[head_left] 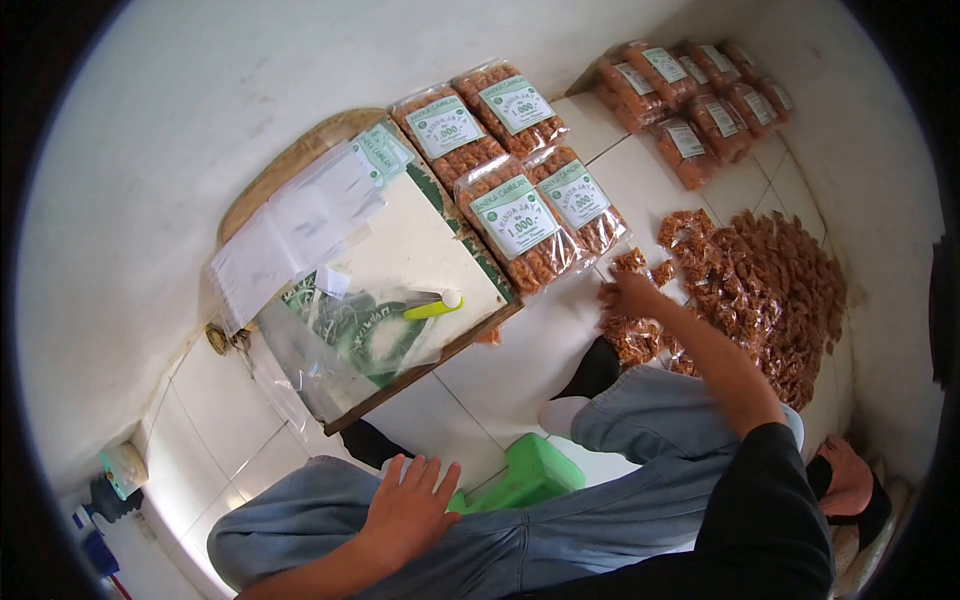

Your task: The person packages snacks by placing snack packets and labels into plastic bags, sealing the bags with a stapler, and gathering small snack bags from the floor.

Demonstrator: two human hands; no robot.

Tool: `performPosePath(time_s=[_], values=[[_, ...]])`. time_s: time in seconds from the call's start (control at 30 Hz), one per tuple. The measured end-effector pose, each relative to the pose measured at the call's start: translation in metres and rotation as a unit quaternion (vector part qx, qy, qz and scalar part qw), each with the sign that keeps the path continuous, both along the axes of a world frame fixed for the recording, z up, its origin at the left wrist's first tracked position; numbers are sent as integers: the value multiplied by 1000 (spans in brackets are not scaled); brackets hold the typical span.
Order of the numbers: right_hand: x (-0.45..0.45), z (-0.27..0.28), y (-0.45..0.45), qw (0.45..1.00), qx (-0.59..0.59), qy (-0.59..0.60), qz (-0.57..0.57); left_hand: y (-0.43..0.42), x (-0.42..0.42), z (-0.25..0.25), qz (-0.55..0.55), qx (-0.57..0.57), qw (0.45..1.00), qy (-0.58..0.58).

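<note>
My right hand (630, 295) reaches down among small clear packets of brown snacks (632, 335) on the tiled floor. Its fingers are curled and point down; whatever they may hold is hidden. Other small packets lie right beside the fingers, at the edge of a big heap of packets (775, 300). My left hand (412, 505) rests above my lap in blue trousers, fingers stretched and spread, with nothing in it. Beyond my right hand lie large filled packs (520, 220) with green and white labels, several side by side.
A low table (440, 235) holds clear plastic bags (300, 215), printed labels (383, 153) and a yellow-green cutter (433, 306). More filled packs (690, 85) are stacked in the far corner by the wall. A green plastic object (540, 475) is between my legs. Another person's foot (845, 475) shows at right.
</note>
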State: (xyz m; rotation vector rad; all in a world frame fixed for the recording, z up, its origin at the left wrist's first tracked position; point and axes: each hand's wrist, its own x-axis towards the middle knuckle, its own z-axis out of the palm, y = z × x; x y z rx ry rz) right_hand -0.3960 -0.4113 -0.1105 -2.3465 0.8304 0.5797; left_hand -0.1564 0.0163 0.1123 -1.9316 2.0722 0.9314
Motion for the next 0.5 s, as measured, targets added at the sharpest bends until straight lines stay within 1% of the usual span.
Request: performPosePath(time_s=[0.1,0.13,0.17,0.2,0.23,0.27,0.3,0.33,0.37,0.4,0.43,0.47,0.5], values=[[-9,27,-38,1000,17,21,-8,-1,0,-1,5,6,1000,5],[-16,23,-52,967,156,-11,-201,-3,1,-1,6,7,1000,4],[-20,14,-61,878,286,-41,-382,-4,1,-1,8,11,1000,9],[-20,7,-61,878,286,-41,-380,-5,1,-1,11,15,1000,15],[-21,-4,-60,776,387,-131,-480,-6,0,-1,13,14,1000,15],[-19,-17,-61,644,473,-216,-561,-7,0,-2,9,17,1000,14],[-21,-45,-69,619,557,-204,-515,-7,1,-3,4,21,1000,12],[-26,-72,-73,618,559,-205,-513,-9,1,-4,6,21,1000,9],[-14,-78,-63,634,420,-208,-615,-10,1,-5,4,21,1000,13],[1,-85,-50,632,271,-201,-698,-10,0,-4,6,25,1000,15],[5,-82,-44,798,172,-112,-566,-3,-1,-1,26,43,999,5],[13,-72,-36,937,-43,82,-337,-6,-1,-5,20,19,1000,4],[20,-63,-28,940,-220,190,-180,-8,-1,-7,13,-7,1000,1]])
